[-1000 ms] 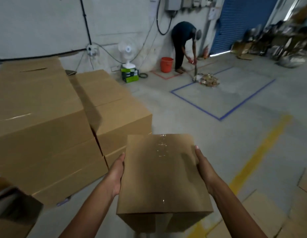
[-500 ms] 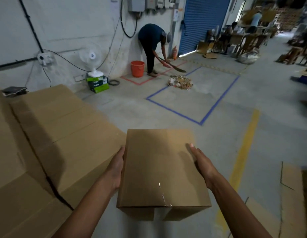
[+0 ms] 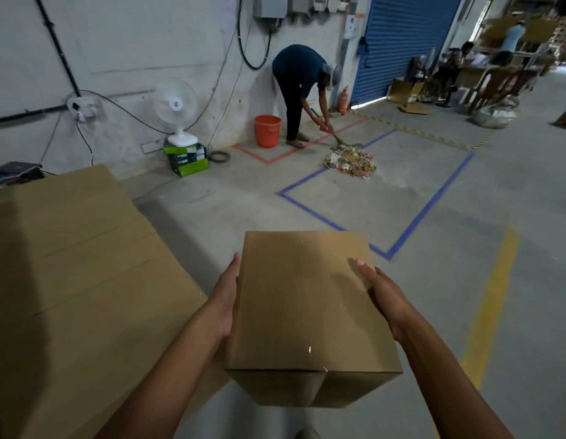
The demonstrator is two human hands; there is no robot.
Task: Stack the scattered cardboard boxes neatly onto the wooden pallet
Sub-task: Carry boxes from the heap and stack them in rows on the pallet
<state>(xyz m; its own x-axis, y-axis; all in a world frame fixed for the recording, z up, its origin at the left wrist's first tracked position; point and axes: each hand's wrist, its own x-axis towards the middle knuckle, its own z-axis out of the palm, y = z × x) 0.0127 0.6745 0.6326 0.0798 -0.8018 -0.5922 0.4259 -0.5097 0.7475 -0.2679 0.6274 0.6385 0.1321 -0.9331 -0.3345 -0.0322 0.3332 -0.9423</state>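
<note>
Over on the left, large plain brown cardboard cartons (image 3: 85,280) sit stacked together, their tops broad and flat; behind them, by the white wall, a white pedestal fan (image 3: 175,106) stands on a pile of green boxes (image 3: 186,158). Just right of the cartons, the person's left hand (image 3: 224,299) lies flat against the left side of a smaller brown cardboard box (image 3: 307,305), fingers straight and pressing inward. The box hangs in the air over the grey concrete floor (image 3: 243,198), carried between both palms with its top face level. Far beyond it, near the wall, an orange plastic bucket (image 3: 267,130) stands beside a person in a dark top (image 3: 299,77) who bends over a heap of paper scraps (image 3: 351,161). The right hand (image 3: 383,296) rests over the box's right edge, one digit stretched straight along the top; the fingers lower down are out of sight. Further right, blue floor tape (image 3: 430,204) marks a rectangle; a blue roller shutter (image 3: 402,42) fills the back wall; a yellow painted line (image 3: 490,308) runs along the floor.
</note>
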